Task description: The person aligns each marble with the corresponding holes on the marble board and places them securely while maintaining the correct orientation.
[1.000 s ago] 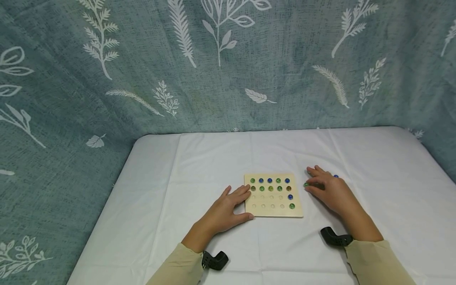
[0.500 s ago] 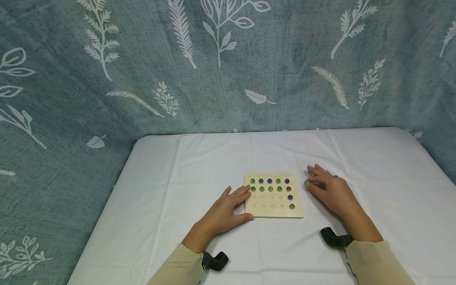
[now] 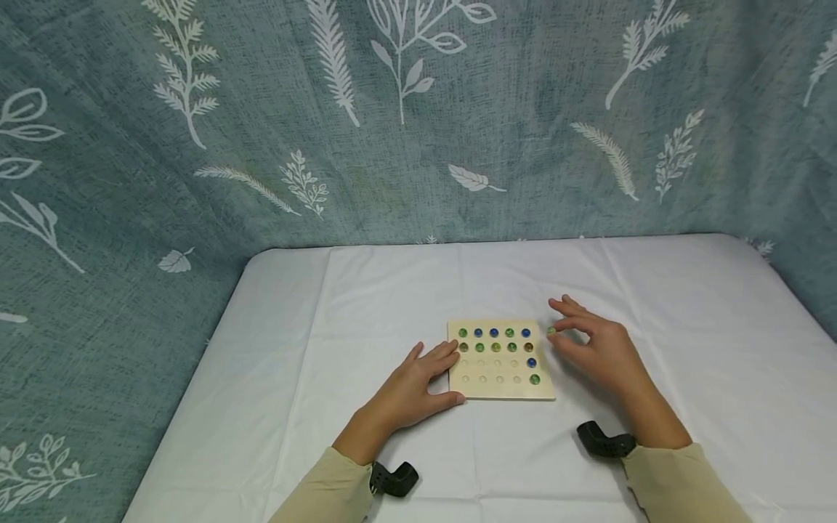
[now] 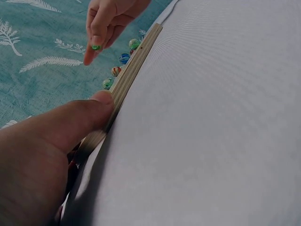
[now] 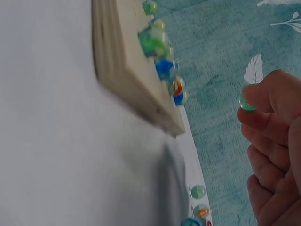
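Note:
A flat wooden board with rows of round hollows lies on the white cloth. Glass marbles fill its two far rows, and a blue marble and a green marble sit in the right column nearer me. My left hand rests at the board's left side, fingers extended over the edge, thumb against the near edge. Between thumb and forefinger my right hand pinches a green marble, raised just off the board's far right corner. Its other fingers stretch forward in the head view.
Several loose marbles, one of them green, lie on the cloth in the right wrist view; the right hand hides them in the head view. The white table ends at a leaf-patterned blue-green curtain.
My right hand has lifted and moved left toward the board with the green marble pinched in it. The left hand has kept its place on the board.

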Demonstrator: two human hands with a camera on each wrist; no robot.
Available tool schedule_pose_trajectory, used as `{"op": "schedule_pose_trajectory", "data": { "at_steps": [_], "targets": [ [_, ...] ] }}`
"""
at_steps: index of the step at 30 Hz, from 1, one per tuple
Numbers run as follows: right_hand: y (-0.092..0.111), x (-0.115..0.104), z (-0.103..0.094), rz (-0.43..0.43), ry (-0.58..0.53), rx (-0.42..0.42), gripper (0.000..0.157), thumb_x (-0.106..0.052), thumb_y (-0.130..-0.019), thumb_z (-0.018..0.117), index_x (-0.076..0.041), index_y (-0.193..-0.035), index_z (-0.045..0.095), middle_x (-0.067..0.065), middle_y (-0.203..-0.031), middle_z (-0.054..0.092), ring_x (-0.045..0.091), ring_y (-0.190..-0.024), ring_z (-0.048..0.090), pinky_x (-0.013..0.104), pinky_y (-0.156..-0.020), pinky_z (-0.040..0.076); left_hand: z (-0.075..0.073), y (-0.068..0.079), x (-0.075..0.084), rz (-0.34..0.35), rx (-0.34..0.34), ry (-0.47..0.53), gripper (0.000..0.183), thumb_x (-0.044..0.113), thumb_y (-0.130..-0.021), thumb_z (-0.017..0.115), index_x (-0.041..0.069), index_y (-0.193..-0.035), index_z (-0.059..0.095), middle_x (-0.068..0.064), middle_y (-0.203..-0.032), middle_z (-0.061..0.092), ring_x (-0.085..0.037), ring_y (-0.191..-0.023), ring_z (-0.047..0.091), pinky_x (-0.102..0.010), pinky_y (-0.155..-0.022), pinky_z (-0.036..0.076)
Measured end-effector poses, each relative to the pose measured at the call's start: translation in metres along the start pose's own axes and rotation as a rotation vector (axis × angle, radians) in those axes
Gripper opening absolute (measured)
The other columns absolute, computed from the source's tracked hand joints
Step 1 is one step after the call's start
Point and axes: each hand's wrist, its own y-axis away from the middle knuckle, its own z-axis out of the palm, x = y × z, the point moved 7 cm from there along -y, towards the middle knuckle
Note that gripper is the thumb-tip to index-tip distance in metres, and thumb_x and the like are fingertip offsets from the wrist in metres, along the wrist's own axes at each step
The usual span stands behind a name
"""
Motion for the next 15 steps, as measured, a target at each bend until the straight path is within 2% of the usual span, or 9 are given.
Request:
{"op": "schedule_pose_trajectory", "data": {
  "at_steps": [3, 5, 6, 13, 15],
  "targets": [
    [-0.001, -0.007, 0.004, 0.002, -0.008, -0.013, 0.01, -0.013, -0.086, 0.074, -0.012, -0.095, 0.077, 0.001, -0.138, 0.061, 0.025, -0.135, 0.05, 0.033, -0.103, 0.048, 0.0, 0.001, 0.001, 0.0, -0.002, 0.0, 0.074, 0.049, -0.088, 0.07, 0.013, -0.148, 0.047, 0.008, -0.158, 0.033, -0.006, -0.147, 0.027, -0.04, -0.127, 0.011],
    [-0.001, -0.012, 0.007, -0.004, -0.017, -0.023, 0.011, -0.011, -0.085, 0.073, -0.01, -0.096, 0.077, 0.002, -0.137, 0.062, 0.027, -0.134, 0.051, 0.052, -0.102, 0.047, -0.001, 0.001, 0.001, 0.005, -0.001, -0.002, 0.073, 0.048, -0.088, 0.07, 0.013, -0.147, 0.047, 0.008, -0.158, 0.033, -0.006, -0.147, 0.028, -0.04, -0.127, 0.011],
    [-0.002, -0.015, 0.009, -0.009, -0.022, -0.031, 0.012, -0.01, -0.085, 0.073, -0.009, -0.097, 0.076, 0.003, -0.137, 0.061, 0.029, -0.134, 0.051, 0.058, -0.103, 0.045, -0.001, 0.001, 0.001, 0.009, 0.0, -0.008, 0.073, 0.048, -0.088, 0.07, 0.013, -0.147, 0.047, 0.008, -0.158, 0.033, -0.007, -0.147, 0.028, -0.04, -0.127, 0.012],
    [-0.001, -0.022, 0.025, 0.009, -0.047, -0.12, 0.019, -0.016, -0.085, 0.076, -0.007, -0.101, 0.077, 0.007, -0.139, 0.06, 0.032, -0.136, 0.048, 0.074, -0.109, 0.026, -0.001, 0.0, 0.001, 0.015, 0.007, -0.005, 0.073, 0.047, -0.088, 0.071, 0.012, -0.147, 0.047, 0.007, -0.158, 0.034, -0.007, -0.147, 0.028, -0.04, -0.127, 0.012],
    [0.0, -0.023, 0.028, 0.0, -0.049, -0.137, 0.017, -0.015, -0.084, 0.077, -0.007, -0.099, 0.077, 0.008, -0.138, 0.06, 0.033, -0.136, 0.047, 0.074, -0.109, 0.025, -0.001, 0.0, 0.0, 0.013, 0.005, -0.003, 0.073, 0.047, -0.088, 0.071, 0.013, -0.147, 0.047, 0.008, -0.158, 0.033, -0.006, -0.147, 0.028, -0.039, -0.127, 0.011]
  ]
}}
